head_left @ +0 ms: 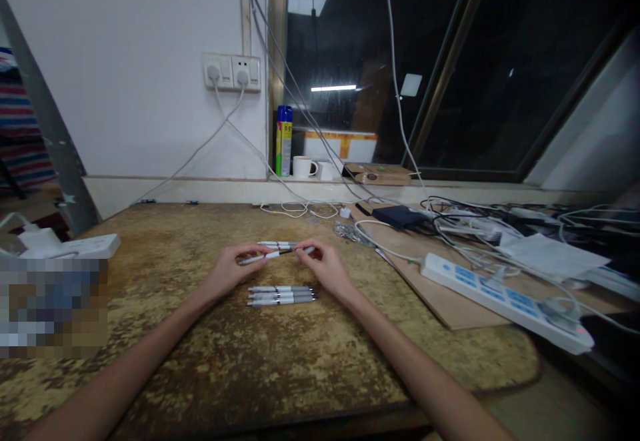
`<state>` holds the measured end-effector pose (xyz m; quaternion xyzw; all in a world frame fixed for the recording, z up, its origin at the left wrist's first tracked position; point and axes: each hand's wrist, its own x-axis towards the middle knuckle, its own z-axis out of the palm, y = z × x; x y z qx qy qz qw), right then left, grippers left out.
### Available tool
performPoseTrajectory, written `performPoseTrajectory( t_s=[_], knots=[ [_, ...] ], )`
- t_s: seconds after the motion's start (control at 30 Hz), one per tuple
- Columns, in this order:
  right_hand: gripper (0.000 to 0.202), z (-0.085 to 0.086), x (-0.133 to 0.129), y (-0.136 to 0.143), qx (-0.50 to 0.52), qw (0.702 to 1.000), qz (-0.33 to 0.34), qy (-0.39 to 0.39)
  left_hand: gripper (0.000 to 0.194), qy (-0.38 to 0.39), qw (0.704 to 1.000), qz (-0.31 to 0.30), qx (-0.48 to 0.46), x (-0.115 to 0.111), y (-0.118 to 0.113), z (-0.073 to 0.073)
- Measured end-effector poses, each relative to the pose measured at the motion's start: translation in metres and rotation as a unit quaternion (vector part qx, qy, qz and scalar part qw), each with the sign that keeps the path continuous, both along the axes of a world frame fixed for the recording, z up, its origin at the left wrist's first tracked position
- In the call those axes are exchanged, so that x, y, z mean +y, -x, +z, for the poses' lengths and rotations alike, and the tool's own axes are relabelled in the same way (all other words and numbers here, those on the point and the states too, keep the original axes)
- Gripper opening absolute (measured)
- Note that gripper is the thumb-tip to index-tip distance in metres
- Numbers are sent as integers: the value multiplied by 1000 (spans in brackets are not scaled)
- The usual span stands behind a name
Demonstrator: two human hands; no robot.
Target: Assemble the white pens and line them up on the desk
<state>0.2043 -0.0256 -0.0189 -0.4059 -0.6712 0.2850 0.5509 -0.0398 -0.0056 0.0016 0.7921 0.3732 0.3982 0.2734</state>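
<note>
My left hand (239, 266) is closed on the white pen barrel (273, 254), which points to the right. Between finger and thumb, my right hand (324, 266) pinches the grey pen part (309, 250). A thin dark piece, like a refill, shows between the two parts, so the pen looks pulled apart. Just behind the hands lies another white and grey pen (274, 245), partly covered by the fingers. Nearer to me, several white and grey pens (281, 295) lie side by side on the worn wooden table (240, 367).
At right, a white power strip (500, 301) and tangled cables lie over a brown board (425, 287). Another socket block (95, 246) sits at the left edge. A spray can (284, 142), a white mug (303, 167) and a cardboard box (383, 174) stand on the window sill.
</note>
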Motion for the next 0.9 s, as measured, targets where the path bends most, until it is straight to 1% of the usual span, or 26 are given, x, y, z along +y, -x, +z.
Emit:
performPoseTrajectory(
  t_s=[0.17,0.27,0.43,0.53,0.7,0.9],
  knots=[
    [29,-2,4,-2,9,999,21,34,33,5,1000,0,7,-1,-1,1],
    [32,-3,9,-7,34,998,28,43,31,8,1000,10,8,-2,-1,2],
    [21,-6,18,-14,87,996,-28,9,34,20,999,29,8,0,0,-1],
    [23,-5,19,-14,100,995,-24,7,36,11,1000,26,6,2,1,-2],
    [22,-3,17,-12,103,995,-11,13,31,4,1000,20,14,3,1,-3],
    [22,-6,18,-14,70,997,-13,17,34,10,1000,18,11,0,0,1]
  ],
)
